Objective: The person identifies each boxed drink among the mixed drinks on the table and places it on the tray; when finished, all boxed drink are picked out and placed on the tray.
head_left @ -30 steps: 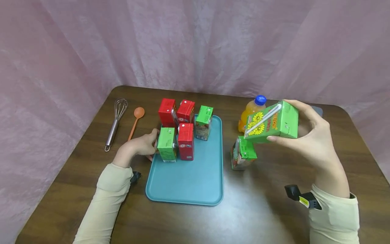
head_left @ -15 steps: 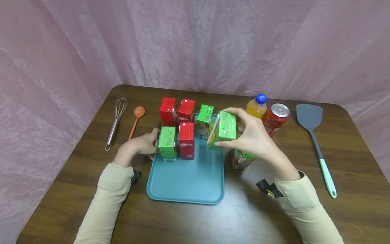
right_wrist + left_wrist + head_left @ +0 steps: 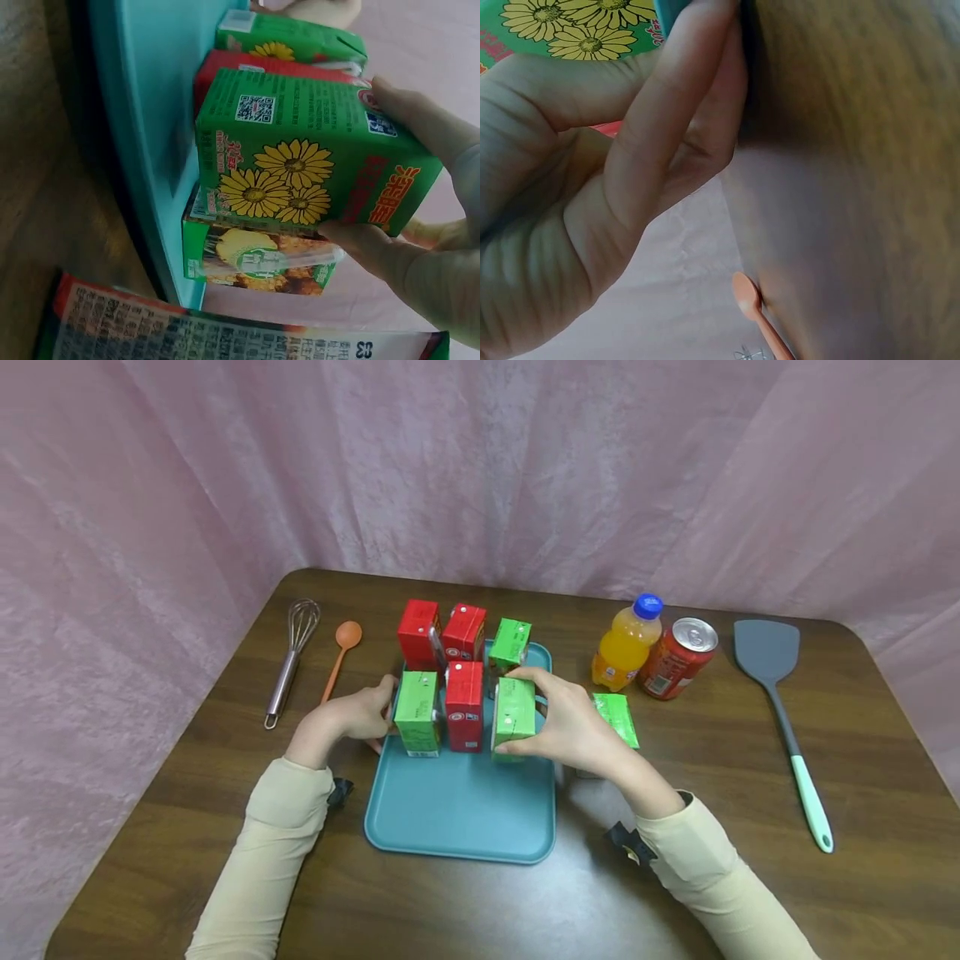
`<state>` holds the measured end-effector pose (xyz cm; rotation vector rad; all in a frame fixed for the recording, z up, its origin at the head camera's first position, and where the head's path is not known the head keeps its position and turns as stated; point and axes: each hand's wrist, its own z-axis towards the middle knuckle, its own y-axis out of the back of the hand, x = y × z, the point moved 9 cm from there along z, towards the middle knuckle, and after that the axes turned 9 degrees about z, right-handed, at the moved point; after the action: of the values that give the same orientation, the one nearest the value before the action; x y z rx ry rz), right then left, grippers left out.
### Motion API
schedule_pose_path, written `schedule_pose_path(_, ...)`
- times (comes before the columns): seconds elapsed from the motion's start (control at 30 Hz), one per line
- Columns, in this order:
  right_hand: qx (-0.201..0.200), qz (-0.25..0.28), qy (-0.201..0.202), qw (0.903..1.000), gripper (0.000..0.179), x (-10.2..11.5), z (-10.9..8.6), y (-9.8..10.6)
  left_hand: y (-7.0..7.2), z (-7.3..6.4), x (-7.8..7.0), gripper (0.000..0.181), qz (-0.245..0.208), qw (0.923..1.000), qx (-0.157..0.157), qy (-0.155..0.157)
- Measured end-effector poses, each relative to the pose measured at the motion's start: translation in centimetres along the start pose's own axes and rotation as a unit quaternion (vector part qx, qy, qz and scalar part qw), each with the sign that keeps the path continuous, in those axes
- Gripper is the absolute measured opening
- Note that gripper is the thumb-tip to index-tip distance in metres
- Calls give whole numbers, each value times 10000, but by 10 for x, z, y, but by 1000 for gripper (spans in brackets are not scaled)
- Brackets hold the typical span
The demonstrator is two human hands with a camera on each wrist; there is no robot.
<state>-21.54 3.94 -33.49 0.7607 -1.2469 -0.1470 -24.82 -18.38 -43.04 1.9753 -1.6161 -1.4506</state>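
Note:
My right hand [image 3: 570,718] grips a green drink carton [image 3: 515,710] with yellow flowers by its upper part, over the right half of the teal tray [image 3: 457,818]. In the right wrist view, the held carton [image 3: 300,157] stands beside a red carton. My left hand [image 3: 356,714] pinches the tray's left rim [image 3: 669,13], seen up close in the left wrist view. Between the hands, a green carton [image 3: 418,714] and a red carton [image 3: 465,706] stand upright. Behind them are two red cartons [image 3: 418,631] and a green carton with a pineapple picture [image 3: 262,259].
Right of the tray stands another green carton [image 3: 617,718], partly hidden by my right hand. Beyond it are an orange juice bottle [image 3: 626,643], a red can [image 3: 677,660] and a grey spatula [image 3: 780,710]. A whisk [image 3: 292,652] and an orange spoon [image 3: 341,652] lie left.
My right hand has carried the green carton leftward from the right side of the table and lowered it, turned upright, to the tray beside the front red carton. The left hand keeps its place.

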Motion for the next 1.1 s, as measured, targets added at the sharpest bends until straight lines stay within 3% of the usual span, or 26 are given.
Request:
schedule_pose_path(0.37,135,-228,-117,9996,86,-6,3,-10,0,0,0,52,16,10000,-10,13)
schedule_pose_path(0.67,291,-671,-192,9971,84,1,-4,-2,0,0,2,51,2,10000,-16,44)
schedule_pose_path(0.9,258,-518,486,9971,60,10,-20,19,0,-2,2,57,-88,9999,23,53)
schedule_pose_path(1.1,63,-585,755,9954,50,-1,-37,38,0,-2,2,52,-39,10000,-3,23)
